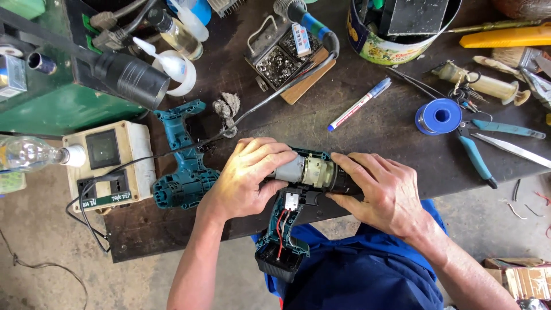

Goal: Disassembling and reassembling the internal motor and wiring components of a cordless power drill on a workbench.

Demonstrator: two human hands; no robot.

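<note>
An opened teal cordless drill (287, 229) lies at the near edge of the dark workbench (367, 115), its grey motor and gearbox (307, 170) exposed, red and black wires running down the handle. My left hand (249, 175) grips the motor end. My right hand (387, 192) holds the black chuck end on the right. The drill's handle hangs over the bench edge above my blue trousers. The other teal housing half (183, 161) lies on the bench just left of my left hand.
A white socket box (109, 166) and clear bottle (31, 152) sit at left, a green machine (51, 97) behind. A soldering iron stand (281, 54), marker pen (360, 104), blue solder spool (439, 116), teal pliers (476, 158) and a tin of tools (396, 28) crowd the bench.
</note>
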